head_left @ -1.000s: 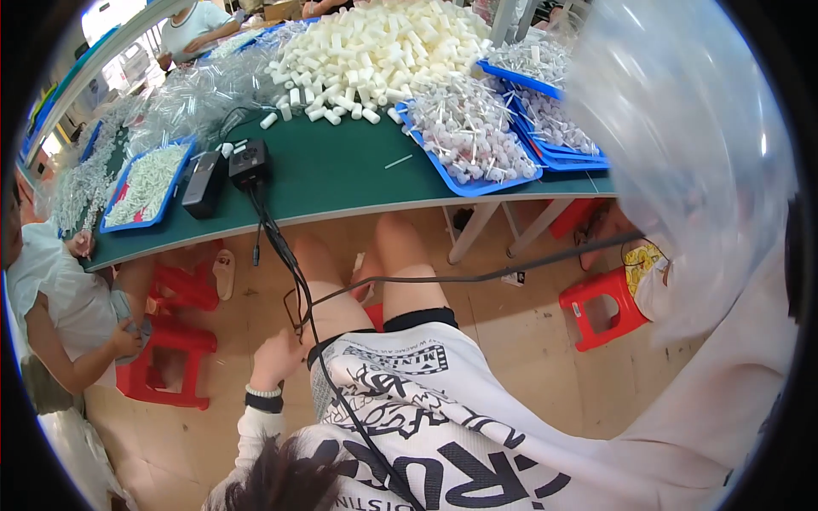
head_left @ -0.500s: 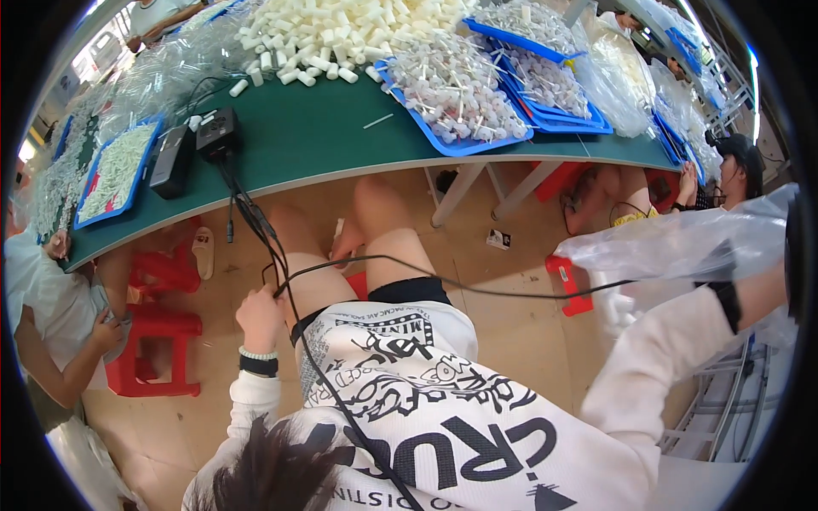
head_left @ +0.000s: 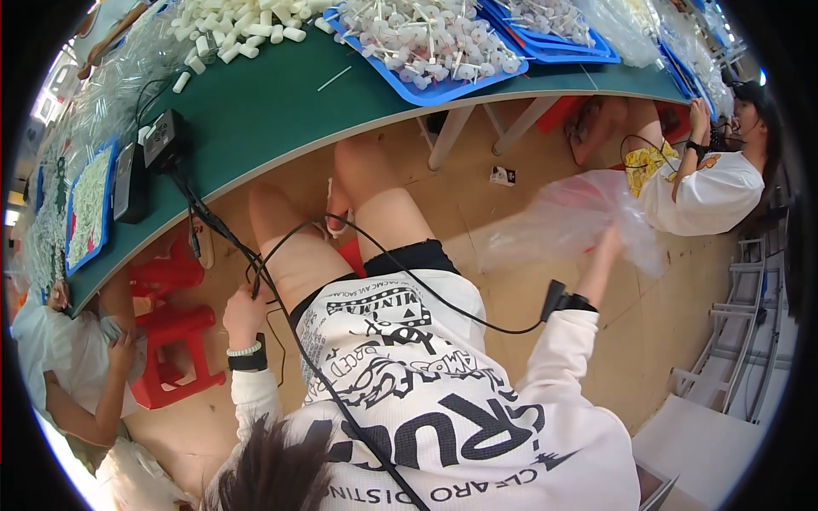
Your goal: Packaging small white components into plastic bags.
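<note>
The right hand (head_left: 607, 247) is closed on the clear bag (head_left: 550, 220) above the floor (head_left: 652, 341); the left hand (head_left: 244, 315) curls at the black cables (head_left: 200, 205), its grip I cannot tell. A swinging bag could snag them.

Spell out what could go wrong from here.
The black cable sagging across the lap to the band on the right wrist could snag if the right hand, holding the clear plastic bag, reaches farther. The loose bag might brush the co-worker at the right. A bump could spill small whitish pieces from the heaped blue tray at the table edge.
</note>
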A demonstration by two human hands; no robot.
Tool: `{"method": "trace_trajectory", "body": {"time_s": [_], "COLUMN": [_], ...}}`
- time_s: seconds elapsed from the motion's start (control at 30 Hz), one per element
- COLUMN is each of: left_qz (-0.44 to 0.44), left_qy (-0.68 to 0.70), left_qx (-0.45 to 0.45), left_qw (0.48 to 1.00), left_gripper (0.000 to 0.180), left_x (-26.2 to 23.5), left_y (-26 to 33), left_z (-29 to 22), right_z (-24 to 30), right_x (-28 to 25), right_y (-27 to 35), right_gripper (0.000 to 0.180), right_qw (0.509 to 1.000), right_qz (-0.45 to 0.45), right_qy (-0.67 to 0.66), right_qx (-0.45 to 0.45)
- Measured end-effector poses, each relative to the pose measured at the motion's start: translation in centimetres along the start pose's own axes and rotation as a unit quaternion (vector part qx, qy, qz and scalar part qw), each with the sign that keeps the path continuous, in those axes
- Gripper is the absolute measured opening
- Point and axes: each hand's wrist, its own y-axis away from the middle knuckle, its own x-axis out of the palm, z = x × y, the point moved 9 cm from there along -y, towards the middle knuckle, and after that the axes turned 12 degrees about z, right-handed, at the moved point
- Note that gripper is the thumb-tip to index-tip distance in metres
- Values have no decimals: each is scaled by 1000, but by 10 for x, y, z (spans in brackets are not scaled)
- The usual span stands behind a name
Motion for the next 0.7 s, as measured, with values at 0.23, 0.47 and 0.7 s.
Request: {"method": "trace_trajectory", "body": {"time_s": [0.23,0.47,0.7], "left_qz": [76,172,98], "left_qy": [-48,-50,-33], "left_qx": [-8,92,204], "left_qw": [996,980,973], "left_gripper": [44,25,21], "left_x": [-24,-79,-76], "left_y": [24,67,58], "left_z": [-11,-113,-164], "right_z": [11,-31,-95], "right_x": [153,269,328], "right_y": [50,23,63], "right_gripper": [41,63,56], "right_qw": [989,949,917], "right_qz": [62,217,372], "right_qy": [-132,-105,-113], "right_qx": [37,-205,-94]}}
